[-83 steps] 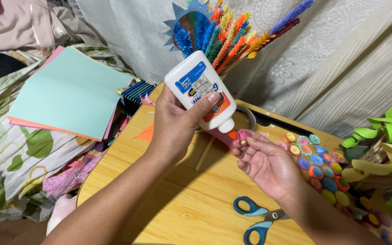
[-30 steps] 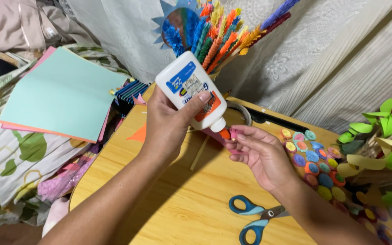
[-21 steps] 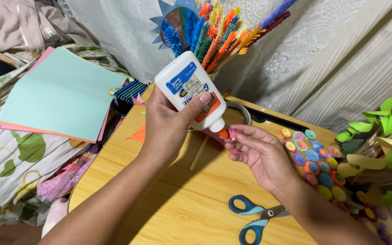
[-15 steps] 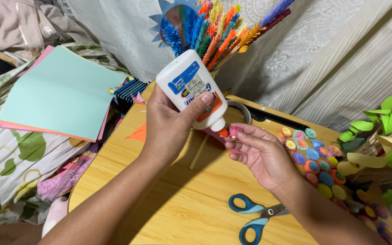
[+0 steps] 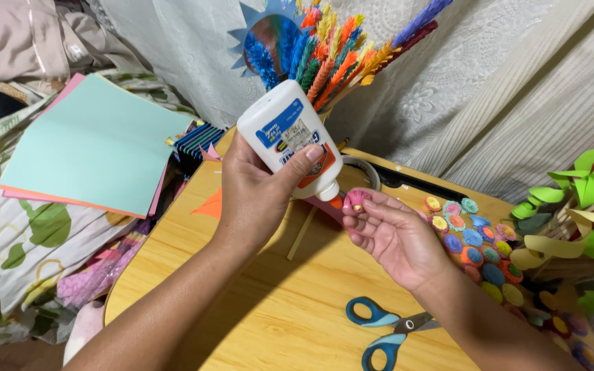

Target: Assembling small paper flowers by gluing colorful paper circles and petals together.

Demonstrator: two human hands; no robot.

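A glue bottle (image 5: 291, 141) is gripped, tipped nozzle-down, by the left hand (image 5: 259, 192) above the wooden table (image 5: 269, 302). A small pink paper curl (image 5: 357, 200) is pinched by the right hand (image 5: 393, 233) at the nozzle. Scissors (image 5: 386, 330) lie on the table nearer the camera; white curtains (image 5: 503, 89) hang behind the table.

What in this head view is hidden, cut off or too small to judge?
- Glue bottle: its far side and part of the label sit behind the left hand.
- Pink paper piece: mostly wrapped by the right hand; whether glue has reached it is too small to tell.
- Scissors: the lower handle loop runs off the bottom edge.
- Green paper curls: cut by the right edge.
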